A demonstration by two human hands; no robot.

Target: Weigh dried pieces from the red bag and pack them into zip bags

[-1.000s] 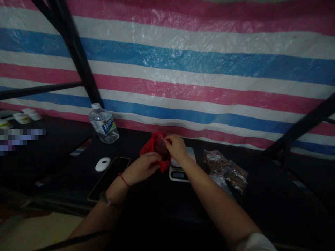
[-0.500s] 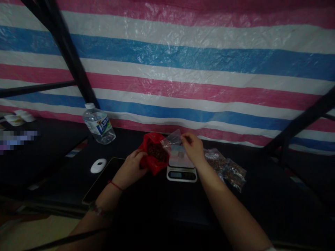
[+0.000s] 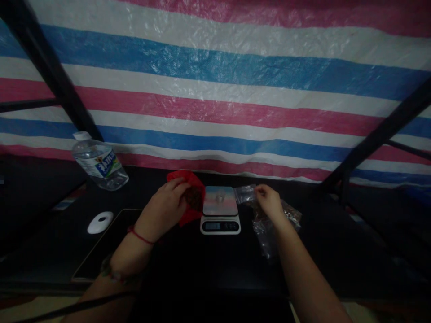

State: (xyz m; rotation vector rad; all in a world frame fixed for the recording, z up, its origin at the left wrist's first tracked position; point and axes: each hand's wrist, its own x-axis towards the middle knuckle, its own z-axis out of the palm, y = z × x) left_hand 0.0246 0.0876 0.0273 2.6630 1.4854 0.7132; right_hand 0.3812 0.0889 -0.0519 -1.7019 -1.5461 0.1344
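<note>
My left hand lies over the left part of a red plastic bag, its fingers curled in at the mouth. Small brown dried pieces show inside; my fingertips are hidden among or behind them. Right of the bag stands a kitchen scale with a lit display. Its shiny plate holds only a small pale spot, perhaps a reflection. My right hand pinches the end of a small clear zip bag just right of the scale. Beneath that hand lie clear bags with brown contents.
A large clear bottle with a blue and green label stands at the back left. In front are a white rounded device and a dark tablet. Striped plastic sheeting hangs behind the black table, between dark metal bars.
My right hand has moved the clear zip bag rightward off the scale plate. My left hand has shifted from the red bag's side over its mouth. The camera view has turned slightly right.
</note>
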